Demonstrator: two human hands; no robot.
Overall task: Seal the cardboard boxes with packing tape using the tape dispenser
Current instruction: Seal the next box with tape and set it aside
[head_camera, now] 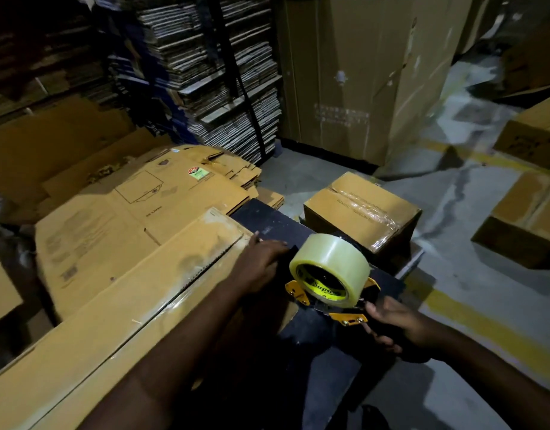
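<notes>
the right hand (391, 327) curls its fingers round the handle of the yellow metal tape dispenser (329, 293), which carries a fat glossy roll of clear tape (331, 263) over a dark flat surface (388, 283). left of the dispenser, the left hand (261, 262) lies with fingers stretched onto a flattened, matte corrugated box (127, 299). beyond the dispenser sits a squat cardboard box (360, 209), its top seam under shiny wrinkled tape
</notes>
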